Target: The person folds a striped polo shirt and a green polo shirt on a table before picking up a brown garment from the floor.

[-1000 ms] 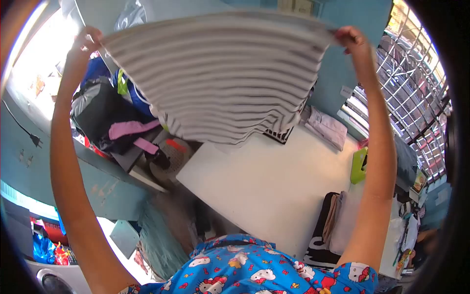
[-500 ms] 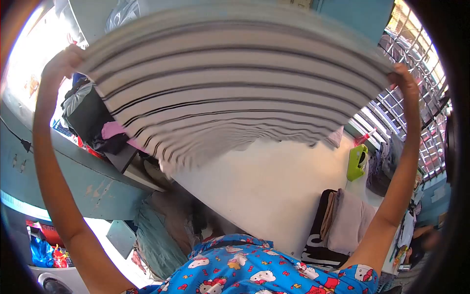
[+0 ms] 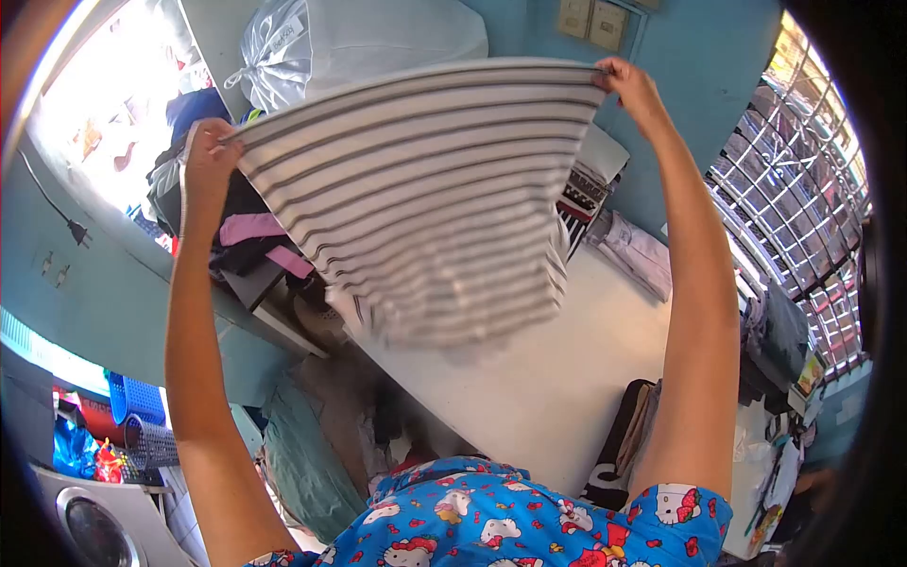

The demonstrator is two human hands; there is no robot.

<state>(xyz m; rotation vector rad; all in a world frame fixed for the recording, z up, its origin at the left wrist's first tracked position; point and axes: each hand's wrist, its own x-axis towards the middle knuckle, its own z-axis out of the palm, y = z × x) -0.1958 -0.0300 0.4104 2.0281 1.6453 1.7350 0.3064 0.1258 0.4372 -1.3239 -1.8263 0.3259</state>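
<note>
We find the striped cloth (image 3: 425, 180) held up in the air above the white table (image 3: 576, 378), its lower hem blurred and hanging over the table's near-left edge. We judge it light, soft and limp, probably knit: unlikely to break or slide from a pinch, but apt to sag and crease wherever it is unsupported. The sound holds are the two ends of its upper edge, drawn apart to keep that edge taut. The left hand (image 3: 210, 151) pinches one end between thumb and fingers; the right hand (image 3: 628, 80) pinches the other, set higher. We cannot tell whether the cloth touches the table. Outward, we note a pale folded garment (image 3: 633, 250) by the far edge, a dark folded stack (image 3: 619, 444) near the close right corner, and a white bag (image 3: 387, 42) beyond the cloth.
</note>
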